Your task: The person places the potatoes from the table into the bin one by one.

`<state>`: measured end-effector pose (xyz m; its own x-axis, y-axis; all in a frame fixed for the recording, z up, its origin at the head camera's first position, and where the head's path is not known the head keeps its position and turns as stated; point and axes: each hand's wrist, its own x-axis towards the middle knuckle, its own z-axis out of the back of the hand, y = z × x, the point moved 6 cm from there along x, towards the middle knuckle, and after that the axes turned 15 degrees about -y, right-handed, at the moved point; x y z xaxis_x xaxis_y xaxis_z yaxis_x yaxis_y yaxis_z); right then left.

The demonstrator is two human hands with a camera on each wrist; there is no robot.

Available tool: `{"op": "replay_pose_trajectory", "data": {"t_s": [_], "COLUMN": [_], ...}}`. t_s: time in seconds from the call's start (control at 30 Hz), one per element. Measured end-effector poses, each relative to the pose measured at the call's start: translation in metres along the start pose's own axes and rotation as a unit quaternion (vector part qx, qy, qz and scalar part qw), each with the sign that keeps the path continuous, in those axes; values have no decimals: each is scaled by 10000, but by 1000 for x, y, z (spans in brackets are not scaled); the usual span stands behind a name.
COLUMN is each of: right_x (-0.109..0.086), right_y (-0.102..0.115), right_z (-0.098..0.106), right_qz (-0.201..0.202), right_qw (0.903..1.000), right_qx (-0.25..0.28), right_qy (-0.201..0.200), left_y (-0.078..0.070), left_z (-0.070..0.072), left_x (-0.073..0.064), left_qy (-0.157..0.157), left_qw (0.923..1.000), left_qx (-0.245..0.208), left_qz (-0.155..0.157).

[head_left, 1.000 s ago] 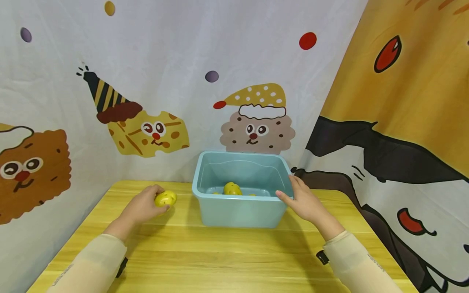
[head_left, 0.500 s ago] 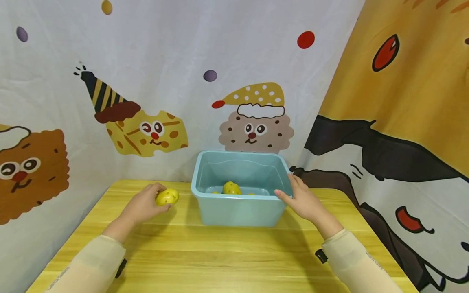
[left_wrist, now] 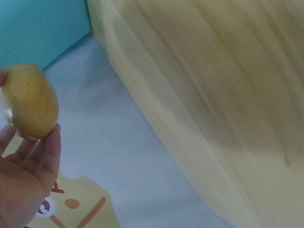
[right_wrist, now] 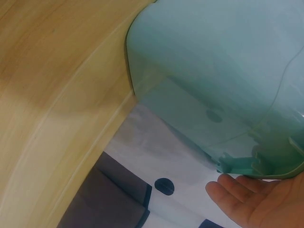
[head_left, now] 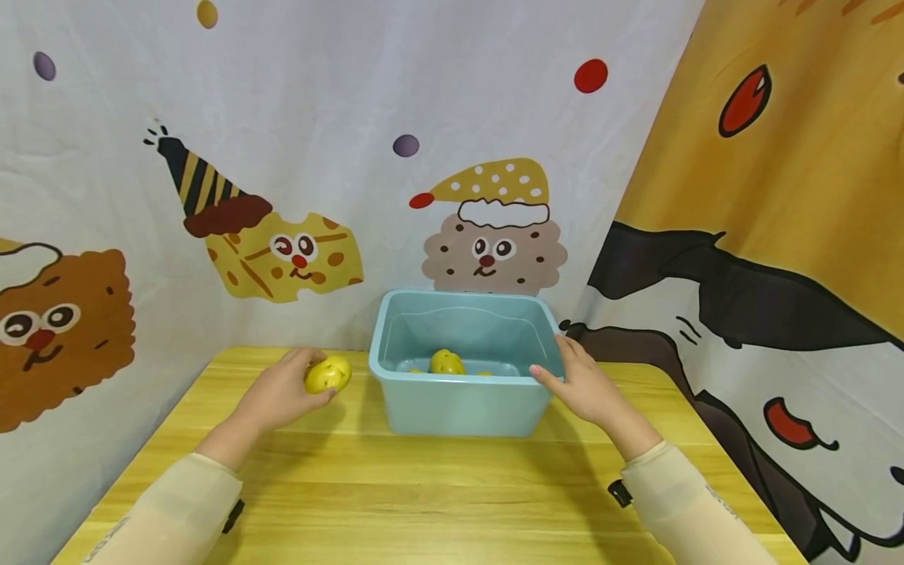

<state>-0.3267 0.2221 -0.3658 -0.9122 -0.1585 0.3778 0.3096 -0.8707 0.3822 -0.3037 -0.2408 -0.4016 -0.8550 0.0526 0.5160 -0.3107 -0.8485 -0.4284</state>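
Note:
In the head view my left hand (head_left: 286,392) holds a yellow potato (head_left: 328,375) between thumb and fingers, in the air left of a light blue plastic bin (head_left: 459,408). The left wrist view shows the same potato (left_wrist: 33,102), smooth and speckled, against the fingertips. My right hand (head_left: 589,388) rests at the bin's front right corner, its thumb at the front rim and its fingers along the right side. From the right wrist, those fairly straight fingers (right_wrist: 228,194) touch the rim from outside. Another potato (head_left: 446,362) lies inside the bin; the front wall mostly hides further yellow pieces.
The bin stands on a wooden table (head_left: 424,502), close to its back edge. Behind hangs a white cloth (head_left: 318,94) printed with cartoon figures, and a second printed cloth (head_left: 798,196) hangs on the right.
My left hand has moved slightly right and up with the potato, closer to the bin. My right hand stays at the bin's corner.

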Motion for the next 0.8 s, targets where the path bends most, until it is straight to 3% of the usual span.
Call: {"op": "replay_pose_trajectory", "data": {"t_s": [0.8], "right_x": [-1], "right_y": [-1], "right_z": [-1], "right_qz": [2], "right_qw": [10000], "right_qx": [3], "right_qy": [-7], "left_y": [-28], "left_z": [20], "left_x": [6], "left_qy": [-198], "left_qw": [9997], "left_qx": [-86], "left_qz": [-95]}}
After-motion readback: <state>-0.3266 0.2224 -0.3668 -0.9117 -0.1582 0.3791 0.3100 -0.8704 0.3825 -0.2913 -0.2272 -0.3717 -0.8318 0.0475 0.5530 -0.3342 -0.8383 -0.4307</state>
